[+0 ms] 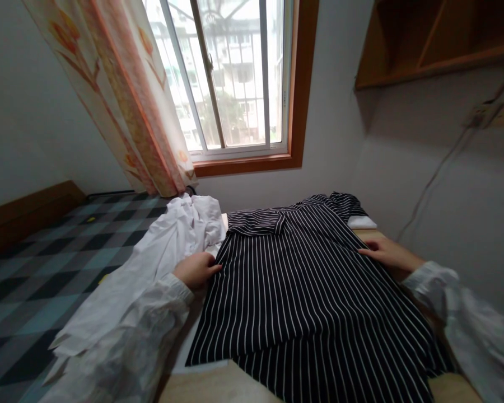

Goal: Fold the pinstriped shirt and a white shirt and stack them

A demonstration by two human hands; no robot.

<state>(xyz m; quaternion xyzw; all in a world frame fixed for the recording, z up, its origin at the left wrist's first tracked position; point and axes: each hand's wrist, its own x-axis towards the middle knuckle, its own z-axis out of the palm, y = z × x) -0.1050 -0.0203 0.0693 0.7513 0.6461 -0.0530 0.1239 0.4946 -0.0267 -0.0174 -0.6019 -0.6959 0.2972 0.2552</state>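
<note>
striped shirt [302, 291] flat on counter [218, 386] | left hand [196, 270] grips its left edge | right hand [385, 252] flat on right edge | white garment [159, 252] left of shirt

Black shirt [302, 280] with thin white stripes, spread wide. Beside it a plain white garment [151, 263]. The checked bedcover [46, 263] shows grey, black and pale blue squares. Curtain [126, 95]: cream, with orange flowers. Orange-brown window frame [296, 112].

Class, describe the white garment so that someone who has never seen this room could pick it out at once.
Start at the window with its flowered curtain. Below it, the white garment lies crumpled beside the left hand. Unlike the flat striped shirt next to it, it is plain and rumpled.
</note>
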